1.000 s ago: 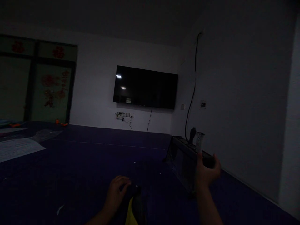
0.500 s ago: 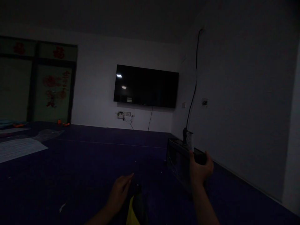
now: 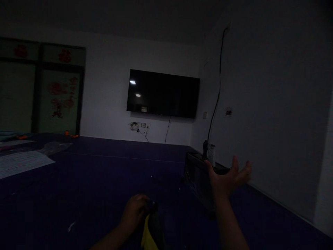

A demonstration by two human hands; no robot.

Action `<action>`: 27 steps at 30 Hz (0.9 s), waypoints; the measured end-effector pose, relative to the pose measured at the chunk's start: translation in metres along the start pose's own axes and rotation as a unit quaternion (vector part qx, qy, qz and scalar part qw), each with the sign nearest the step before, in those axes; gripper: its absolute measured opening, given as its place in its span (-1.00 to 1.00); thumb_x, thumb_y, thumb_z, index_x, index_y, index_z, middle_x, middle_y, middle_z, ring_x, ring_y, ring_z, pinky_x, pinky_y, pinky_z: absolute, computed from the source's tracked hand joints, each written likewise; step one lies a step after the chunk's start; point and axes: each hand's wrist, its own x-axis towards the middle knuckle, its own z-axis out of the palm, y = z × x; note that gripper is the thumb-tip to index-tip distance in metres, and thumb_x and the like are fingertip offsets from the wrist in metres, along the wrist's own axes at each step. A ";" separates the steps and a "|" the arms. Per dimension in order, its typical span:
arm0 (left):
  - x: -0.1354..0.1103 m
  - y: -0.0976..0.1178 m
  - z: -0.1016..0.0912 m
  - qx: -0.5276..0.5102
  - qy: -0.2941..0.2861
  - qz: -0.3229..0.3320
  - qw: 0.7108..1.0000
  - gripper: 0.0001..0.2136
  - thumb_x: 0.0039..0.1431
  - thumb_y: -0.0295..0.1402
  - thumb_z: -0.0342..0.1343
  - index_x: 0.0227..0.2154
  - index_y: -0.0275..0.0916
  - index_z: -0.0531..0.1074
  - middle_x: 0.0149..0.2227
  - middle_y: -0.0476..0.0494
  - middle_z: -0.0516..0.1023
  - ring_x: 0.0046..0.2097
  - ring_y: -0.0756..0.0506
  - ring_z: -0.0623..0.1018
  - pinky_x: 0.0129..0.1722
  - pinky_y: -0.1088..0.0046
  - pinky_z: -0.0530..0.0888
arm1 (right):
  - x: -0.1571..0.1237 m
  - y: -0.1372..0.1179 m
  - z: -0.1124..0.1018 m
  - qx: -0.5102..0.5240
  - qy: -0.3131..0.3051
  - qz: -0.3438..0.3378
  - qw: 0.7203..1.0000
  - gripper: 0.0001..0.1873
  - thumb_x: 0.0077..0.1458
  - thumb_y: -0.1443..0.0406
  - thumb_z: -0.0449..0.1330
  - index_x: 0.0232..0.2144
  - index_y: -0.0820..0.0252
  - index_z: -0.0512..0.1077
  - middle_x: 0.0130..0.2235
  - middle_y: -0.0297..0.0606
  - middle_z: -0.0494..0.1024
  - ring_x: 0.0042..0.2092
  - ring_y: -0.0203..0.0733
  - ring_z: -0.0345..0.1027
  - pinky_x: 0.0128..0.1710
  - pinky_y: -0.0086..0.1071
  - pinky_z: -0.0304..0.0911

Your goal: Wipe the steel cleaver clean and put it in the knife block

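The scene is very dim. Over a dark, box-shaped case (image 3: 196, 170) on the purple surface, my right hand (image 3: 227, 178) is open, its fingers spread and nothing between them. Its thumb is close to a clear cylindrical container (image 3: 211, 155) on the case, beside a small dark upright object (image 3: 205, 149). At the bottom centre, my left hand (image 3: 134, 213) has curled fingers at the top end of a yellow and dark item (image 3: 147, 236). What kind of item it is, I cannot make out, and the left fingertips are partly hidden.
The purple surface (image 3: 104, 180) stretches to the back wall, with white scraps (image 3: 71, 226) on it. Printed paper (image 3: 24, 164), a clear plastic sheet (image 3: 56, 148) and orange pieces (image 3: 74, 136) lie left. A black cable (image 3: 215, 104) runs down the right wall. A television (image 3: 163, 93) hangs behind.
My right hand has spread its fingers and shifted right, off the case's dark top end. The left fingers have curled in at the tip of the yellow and dark item.
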 end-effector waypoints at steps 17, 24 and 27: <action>-0.002 0.007 -0.006 0.007 -0.023 0.000 1.000 -0.70 -0.07 -0.59 -0.12 -0.37 -0.31 0.50 -0.26 -0.28 0.56 -0.18 -0.17 0.52 -0.14 0.22 0.42 | -0.059 -0.127 -0.015 0.198 -0.872 -0.029 0.447 -0.81 -0.44 0.29 0.39 -0.60 0.18 0.53 -0.66 -0.44 0.47 -0.61 -0.26 0.36 -0.60 -0.48 0.24; -0.003 0.010 -0.007 0.020 -0.027 0.015 0.999 -0.70 -0.06 -0.60 -0.13 -0.37 -0.30 0.48 -0.30 -0.24 0.55 -0.20 -0.14 0.51 -0.17 0.28 0.42 | -0.005 -0.112 -0.025 0.227 -0.852 0.039 0.470 -0.93 -0.25 0.35 0.17 -0.67 0.20 0.36 -0.69 -0.47 0.36 -0.62 -0.35 0.29 -0.63 -0.54 0.16; -0.003 0.010 -0.005 0.021 -0.020 0.035 0.999 -0.72 -0.06 -0.62 -0.15 -0.45 -0.28 0.45 -0.35 -0.22 0.55 -0.25 -0.12 0.52 -0.22 0.33 0.42 | 0.047 -0.086 -0.046 0.257 -0.782 0.065 0.564 -0.89 -0.14 0.26 0.12 -0.53 0.18 0.38 -0.62 -0.44 0.37 -0.58 -0.35 0.28 -0.60 -0.52 0.16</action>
